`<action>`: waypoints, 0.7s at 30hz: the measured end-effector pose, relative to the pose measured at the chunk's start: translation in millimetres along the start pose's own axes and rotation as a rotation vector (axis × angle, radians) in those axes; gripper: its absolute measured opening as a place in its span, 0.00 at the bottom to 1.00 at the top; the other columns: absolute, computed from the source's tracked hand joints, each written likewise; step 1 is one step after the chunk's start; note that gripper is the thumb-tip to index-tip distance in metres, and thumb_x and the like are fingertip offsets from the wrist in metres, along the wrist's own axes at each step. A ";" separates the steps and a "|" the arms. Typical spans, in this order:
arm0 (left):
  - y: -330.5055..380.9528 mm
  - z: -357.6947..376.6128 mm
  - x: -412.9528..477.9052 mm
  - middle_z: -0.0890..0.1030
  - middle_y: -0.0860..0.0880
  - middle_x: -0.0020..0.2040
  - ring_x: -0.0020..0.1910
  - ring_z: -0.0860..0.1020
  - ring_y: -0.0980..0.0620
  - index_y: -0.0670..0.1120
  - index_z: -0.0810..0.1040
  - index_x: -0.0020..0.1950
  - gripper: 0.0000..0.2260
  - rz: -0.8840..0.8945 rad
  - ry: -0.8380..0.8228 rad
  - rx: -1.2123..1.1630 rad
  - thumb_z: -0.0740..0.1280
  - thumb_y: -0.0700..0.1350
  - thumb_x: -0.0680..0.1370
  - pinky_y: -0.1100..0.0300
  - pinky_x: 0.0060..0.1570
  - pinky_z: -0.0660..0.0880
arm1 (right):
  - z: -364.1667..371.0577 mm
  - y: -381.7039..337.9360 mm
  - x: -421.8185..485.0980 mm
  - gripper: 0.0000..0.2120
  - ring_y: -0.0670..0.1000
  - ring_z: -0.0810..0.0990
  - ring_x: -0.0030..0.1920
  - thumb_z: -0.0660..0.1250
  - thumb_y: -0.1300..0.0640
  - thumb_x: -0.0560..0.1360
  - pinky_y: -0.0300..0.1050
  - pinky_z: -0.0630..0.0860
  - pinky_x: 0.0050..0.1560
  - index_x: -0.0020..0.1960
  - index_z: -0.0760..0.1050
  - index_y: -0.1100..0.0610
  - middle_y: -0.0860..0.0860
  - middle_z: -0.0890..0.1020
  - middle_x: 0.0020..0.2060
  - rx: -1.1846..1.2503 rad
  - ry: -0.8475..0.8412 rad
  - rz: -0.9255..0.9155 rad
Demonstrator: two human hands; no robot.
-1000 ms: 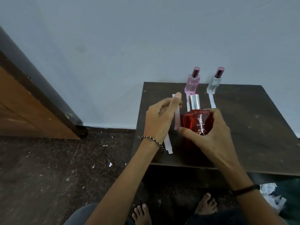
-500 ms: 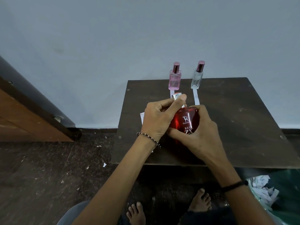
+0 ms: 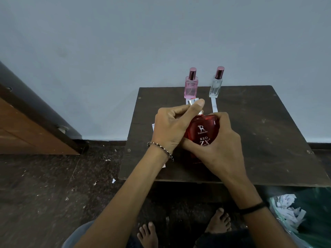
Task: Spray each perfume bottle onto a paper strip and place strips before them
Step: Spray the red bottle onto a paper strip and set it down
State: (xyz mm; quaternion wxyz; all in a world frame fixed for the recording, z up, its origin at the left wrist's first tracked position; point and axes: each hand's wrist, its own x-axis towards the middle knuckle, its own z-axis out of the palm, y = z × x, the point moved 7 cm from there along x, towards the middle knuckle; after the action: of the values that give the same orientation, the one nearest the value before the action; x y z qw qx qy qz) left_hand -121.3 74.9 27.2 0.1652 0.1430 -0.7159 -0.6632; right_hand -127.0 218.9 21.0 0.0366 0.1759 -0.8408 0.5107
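Right hand [image 3: 215, 147] wraps the red perfume bottle [image 3: 203, 133], held upright above the dark table [image 3: 259, 122]. Left hand [image 3: 172, 126] curls over the bottle's silver cap [image 3: 192, 101], thumb pressed on it. Pink bottle [image 3: 190, 86] and clear bottle [image 3: 215, 85] stand at the table's far edge, a paper strip [image 3: 214, 105] before the clear one.

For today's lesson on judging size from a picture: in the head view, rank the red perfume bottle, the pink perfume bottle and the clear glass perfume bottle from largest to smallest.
1. Red perfume bottle, held nearer the camera, so partly inflated.
2. Pink perfume bottle.
3. Clear glass perfume bottle, similar height to the pink one but narrower.
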 end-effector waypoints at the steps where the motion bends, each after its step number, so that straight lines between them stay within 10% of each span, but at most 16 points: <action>1: 0.4 -1.6 1.2 0.87 0.44 0.38 0.40 0.86 0.44 0.45 0.87 0.40 0.14 -0.011 -0.028 -0.029 0.74 0.56 0.73 0.51 0.43 0.84 | 0.7 2.6 1.3 0.35 0.33 0.80 0.47 0.79 0.34 0.57 0.24 0.74 0.41 0.57 0.66 0.41 0.38 0.80 0.46 0.075 -0.037 0.036; 7: 1.2 -3.4 1.6 0.88 0.45 0.43 0.46 0.86 0.50 0.41 0.87 0.44 0.14 -0.029 -0.130 -0.123 0.74 0.52 0.75 0.64 0.45 0.80 | 7.5 9.5 2.5 0.32 0.45 0.86 0.45 0.84 0.43 0.56 0.37 0.81 0.42 0.56 0.76 0.44 0.43 0.85 0.47 0.413 -0.224 0.153; 16: -2.6 4.1 0.1 0.87 0.44 0.37 0.39 0.86 0.50 0.44 0.87 0.38 0.16 -0.094 0.018 -0.107 0.76 0.56 0.72 0.61 0.39 0.81 | -4.0 2.6 0.5 0.35 0.33 0.80 0.47 0.81 0.36 0.56 0.25 0.75 0.41 0.57 0.68 0.42 0.39 0.81 0.45 0.143 -0.070 0.081; 21: 2.4 -21.1 14.2 0.88 0.45 0.42 0.48 0.86 0.46 0.44 0.88 0.45 0.15 -0.066 0.187 -0.086 0.76 0.55 0.72 0.51 0.60 0.79 | -10.2 -2.5 -9.4 0.38 0.29 0.77 0.47 0.78 0.34 0.57 0.21 0.72 0.40 0.59 0.64 0.41 0.34 0.75 0.46 0.046 -0.046 0.026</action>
State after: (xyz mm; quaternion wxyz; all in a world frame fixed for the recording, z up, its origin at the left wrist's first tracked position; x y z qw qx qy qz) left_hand -125.1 50.0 31.6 0.2154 0.2206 -0.6631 -0.6820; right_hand -118.5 229.2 25.7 0.0065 0.1773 -0.8317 0.5261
